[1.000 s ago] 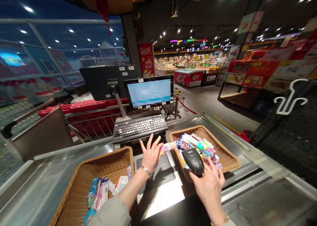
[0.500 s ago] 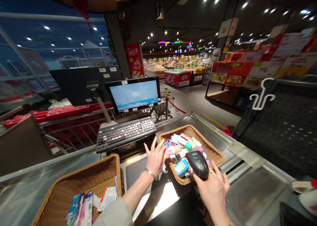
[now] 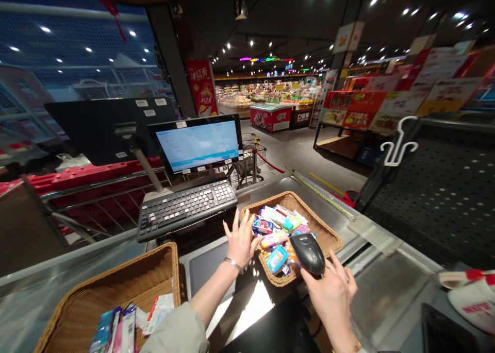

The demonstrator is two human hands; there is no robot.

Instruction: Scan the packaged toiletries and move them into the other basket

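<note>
My right hand is wrapped round the handle of a black barcode scanner, held over the front of a wicker basket. Small packaged goods are heaped in that basket, among them a pink-and-yellow pack, a blue-and-white pack and a dark blue packet. At the basket's left rim, my left hand has its fingers spread, the thumb close to the pink-and-yellow pack. Whether the thumb touches it, I cannot tell.
A second wicker basket at lower left holds several slim packets. Beyond the hands stand a keyboard and a lit screen. A white hook hangs at right, above the metal counter.
The view has shifted slightly, so most things sit further left. The pink-and-yellow pack now lies in the heap, apart from my left fingers. The scanner stays in my right hand.
</note>
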